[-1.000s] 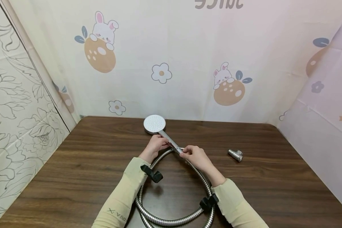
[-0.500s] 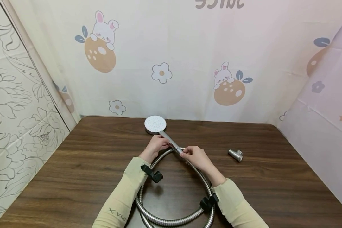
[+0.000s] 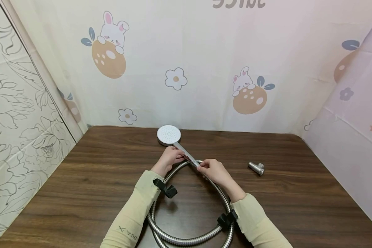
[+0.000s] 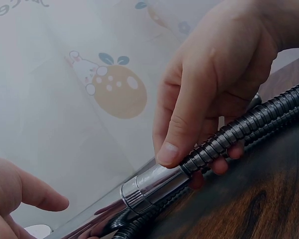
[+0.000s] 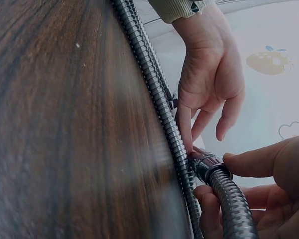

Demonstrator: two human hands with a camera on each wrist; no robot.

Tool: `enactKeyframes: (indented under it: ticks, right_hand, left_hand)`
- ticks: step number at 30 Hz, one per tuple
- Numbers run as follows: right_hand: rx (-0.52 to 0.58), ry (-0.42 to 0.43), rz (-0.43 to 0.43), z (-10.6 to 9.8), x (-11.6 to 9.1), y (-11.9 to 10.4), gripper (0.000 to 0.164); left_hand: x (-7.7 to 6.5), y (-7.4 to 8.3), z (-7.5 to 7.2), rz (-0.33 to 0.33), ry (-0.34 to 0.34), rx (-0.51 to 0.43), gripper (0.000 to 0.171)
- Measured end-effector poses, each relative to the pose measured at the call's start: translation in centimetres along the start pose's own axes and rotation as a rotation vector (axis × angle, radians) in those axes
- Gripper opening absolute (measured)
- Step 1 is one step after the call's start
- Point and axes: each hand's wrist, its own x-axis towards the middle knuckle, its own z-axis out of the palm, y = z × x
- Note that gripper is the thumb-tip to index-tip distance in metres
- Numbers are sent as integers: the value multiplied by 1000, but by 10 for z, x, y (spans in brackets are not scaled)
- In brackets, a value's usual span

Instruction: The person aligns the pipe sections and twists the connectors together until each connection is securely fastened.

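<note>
The shower handle [image 3: 181, 149] looks to me of smooth, glossy metal, the hose [image 4: 254, 122] of shiny ribbed metal, the spray face [image 3: 168, 133] of matt plastic, the worktop [image 3: 297, 193] of smooth grained wood, the sleeves [image 3: 133, 210] of matt cloth.

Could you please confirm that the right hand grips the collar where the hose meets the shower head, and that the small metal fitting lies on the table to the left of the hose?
Not quite: the small metal fitting lies on the table to the right of the hose, as the head view shows. The rest holds: the right hand grips the collar.
</note>
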Motion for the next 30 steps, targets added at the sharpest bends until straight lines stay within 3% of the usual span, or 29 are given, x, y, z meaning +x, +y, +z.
enactKeyframes:
  ticks: [3, 10, 17, 23, 30]
  right_hand:
    - [-8, -8, 5, -2, -1, -1, 17]
    - [-50, -17, 21, -7, -3, -5, 20]
    - [-136, -26, 4, -15, -7, -7, 23]
    - [-198, 0, -24, -21, -7, -6, 22]
    - [-119, -6, -24, -28, -8, -8, 20]
  left_hand:
    - [0, 1, 0, -3, 7, -16, 37]
    - [1, 3, -1, 21, 19, -32, 55]
    - [-2, 4, -3, 15, 8, -7, 55]
    - [-3, 7, -3, 23, 40, 43, 47]
    - [-8, 13, -4, 27, 41, 56, 41]
